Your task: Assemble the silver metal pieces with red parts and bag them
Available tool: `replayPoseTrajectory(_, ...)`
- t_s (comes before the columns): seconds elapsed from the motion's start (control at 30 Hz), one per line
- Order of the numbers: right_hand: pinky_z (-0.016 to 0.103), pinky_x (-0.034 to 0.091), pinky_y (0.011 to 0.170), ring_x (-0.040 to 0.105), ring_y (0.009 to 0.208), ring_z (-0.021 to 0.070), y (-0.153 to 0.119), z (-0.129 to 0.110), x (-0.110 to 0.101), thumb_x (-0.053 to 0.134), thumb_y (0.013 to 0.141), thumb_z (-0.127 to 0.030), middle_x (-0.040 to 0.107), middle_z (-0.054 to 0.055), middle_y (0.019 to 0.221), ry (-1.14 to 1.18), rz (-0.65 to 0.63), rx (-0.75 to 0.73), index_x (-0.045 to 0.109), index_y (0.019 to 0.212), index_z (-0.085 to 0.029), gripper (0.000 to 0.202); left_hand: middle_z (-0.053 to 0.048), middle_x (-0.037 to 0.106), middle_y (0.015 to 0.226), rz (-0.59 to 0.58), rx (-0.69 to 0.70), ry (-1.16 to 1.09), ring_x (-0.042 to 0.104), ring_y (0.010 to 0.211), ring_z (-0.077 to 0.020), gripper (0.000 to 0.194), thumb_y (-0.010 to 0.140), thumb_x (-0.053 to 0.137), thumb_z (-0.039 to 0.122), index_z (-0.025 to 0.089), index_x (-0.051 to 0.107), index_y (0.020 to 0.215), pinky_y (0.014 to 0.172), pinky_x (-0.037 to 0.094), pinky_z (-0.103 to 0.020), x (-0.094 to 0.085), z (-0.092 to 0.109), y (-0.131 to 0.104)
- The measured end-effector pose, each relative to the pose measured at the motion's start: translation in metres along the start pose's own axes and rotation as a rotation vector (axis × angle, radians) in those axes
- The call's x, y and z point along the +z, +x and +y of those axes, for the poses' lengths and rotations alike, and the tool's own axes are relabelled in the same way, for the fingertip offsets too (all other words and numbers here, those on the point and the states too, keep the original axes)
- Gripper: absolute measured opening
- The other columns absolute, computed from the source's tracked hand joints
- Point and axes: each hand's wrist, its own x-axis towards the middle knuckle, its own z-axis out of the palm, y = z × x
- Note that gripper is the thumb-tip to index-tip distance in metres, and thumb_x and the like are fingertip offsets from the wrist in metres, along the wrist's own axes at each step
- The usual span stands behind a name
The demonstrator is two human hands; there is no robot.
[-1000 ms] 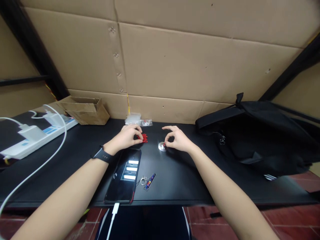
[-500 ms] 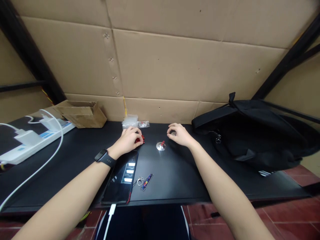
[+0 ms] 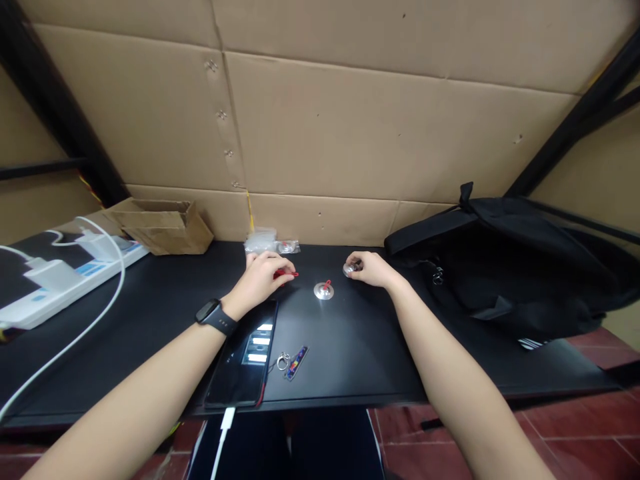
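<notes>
My left hand point(image 3: 266, 277) is closed, with a small red plastic hook point(image 3: 296, 274) pinched between thumb and fingertips. More red pieces point(image 3: 281, 273) show partly beneath its fingers. To the right, my right hand point(image 3: 373, 269) is closed on the edge of a clear suction cup point(image 3: 349, 270), low over the black table; its fingers hide part of the cup. Between the two hands lies another clear suction cup point(image 3: 320, 293) with a red hook fitted at its centre.
Clear plastic bags point(image 3: 263, 240) lie against the cardboard wall. Left are a cardboard box point(image 3: 170, 230) and a white power strip point(image 3: 75, 287) with cables. A charging phone point(image 3: 243, 367) and a keychain point(image 3: 297, 363) lie in front. A black bag point(image 3: 515, 260) occupies the right.
My left fingers have come up with a red hook, drawn slightly right out of the red pieces. My right hand has moved a little right, and the suction cup in it shows more.
</notes>
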Motion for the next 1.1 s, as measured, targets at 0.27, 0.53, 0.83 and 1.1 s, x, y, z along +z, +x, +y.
replayPoseTrajectory(0.27, 0.030, 0.054, 0.075, 0.071, 0.079, 0.0213, -0.004, -0.008, -0.005, 0.077, 0.073, -0.021, 0.077, 0.002, 0.085, 0.030, 0.005, 0.005, 0.075, 0.091, -0.026, 0.018, -0.002, 0.078, 0.098, 0.015, -0.031, -0.010, 0.059, 0.113, -0.0280, 0.011, 0.090, 0.070, 0.038, 0.032, 0.078, 0.095, 0.098, 0.027, -0.046, 0.002, -0.007, 0.001)
replayPoseTrajectory(0.53, 0.031, 0.054, 0.079, 0.071, 0.085, 0.0199, -0.007, -0.035, -0.001, 0.071, 0.079, -0.021, 0.077, 0.003, 0.094, 0.171, 0.123, -0.090, 0.072, 0.100, -0.024, 0.021, -0.001, 0.075, 0.101, 0.025, -0.051, -0.046, 0.059, 0.111, -0.0254, 0.016, 0.094, 0.066, 0.039, 0.031, 0.079, 0.088, 0.099, 0.028, -0.045, -0.003, 0.001, 0.000)
replayPoseTrajectory(0.83, 0.033, 0.056, 0.082, 0.068, 0.107, 0.0215, -0.022, -0.104, 0.028, 0.073, 0.082, -0.024, 0.071, 0.007, 0.124, 0.476, 0.219, -0.333, 0.065, 0.123, -0.025, 0.042, -0.005, 0.062, 0.123, 0.152, -0.032, -0.062, 0.051, 0.125, -0.0288, 0.014, 0.094, 0.065, 0.035, 0.031, 0.078, 0.093, 0.100, 0.034, -0.048, -0.003, 0.025, -0.002)
replayPoseTrajectory(1.1, 0.033, 0.057, 0.083, 0.065, 0.119, 0.0229, -0.033, -0.128, 0.034, 0.071, 0.086, -0.022, 0.066, 0.009, 0.133, 0.557, 0.257, -0.384, 0.062, 0.124, -0.026, 0.040, -0.008, 0.058, 0.122, 0.216, -0.049, -0.274, 0.051, 0.126, -0.0271, 0.010, 0.091, 0.066, 0.029, 0.026, 0.076, 0.093, 0.109, 0.040, -0.049, 0.001, 0.035, -0.003)
